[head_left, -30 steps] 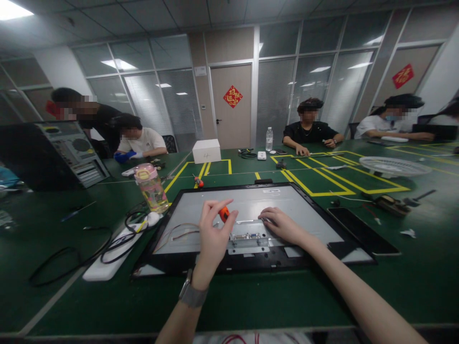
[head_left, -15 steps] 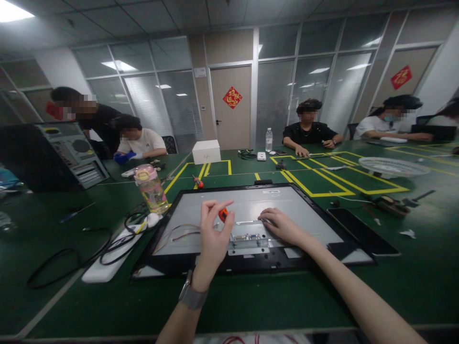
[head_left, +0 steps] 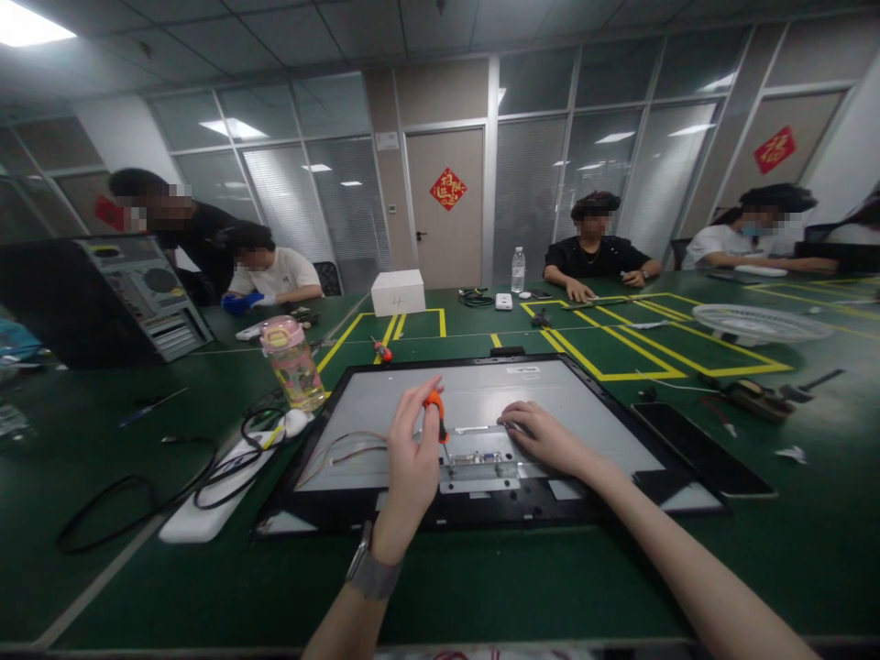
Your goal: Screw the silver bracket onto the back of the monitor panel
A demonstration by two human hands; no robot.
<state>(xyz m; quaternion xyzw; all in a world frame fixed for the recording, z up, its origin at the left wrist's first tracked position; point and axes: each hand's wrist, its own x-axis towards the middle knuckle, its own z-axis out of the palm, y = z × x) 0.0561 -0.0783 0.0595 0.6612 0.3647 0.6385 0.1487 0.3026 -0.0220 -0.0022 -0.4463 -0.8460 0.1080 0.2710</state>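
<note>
— Nearest first?
— On the left wrist, a grey-banded watch (head_left: 377,576); past that, flat on the green tabletop (head_left: 515,582), a wide grey panel (head_left: 591,403) in a black frame.
— And the left hand (head_left: 414,451)?
— Gripping an orange-and-black screwdriver (head_left: 440,423) between thumb and fingers, above the panel, with a thin shaft slanted down toward a silver metal bracket (head_left: 474,481). Contact at the tip: too small to tell.
— The right hand (head_left: 548,438)?
— Lying with fingers bent at the bracket's far right corner; holding anything or not, impossible to tell.
— Farther off?
— Left, a clear pink-lidded bottle (head_left: 294,371); then a small red-handled screwdriver (head_left: 383,351), then a white box (head_left: 399,295).
</note>
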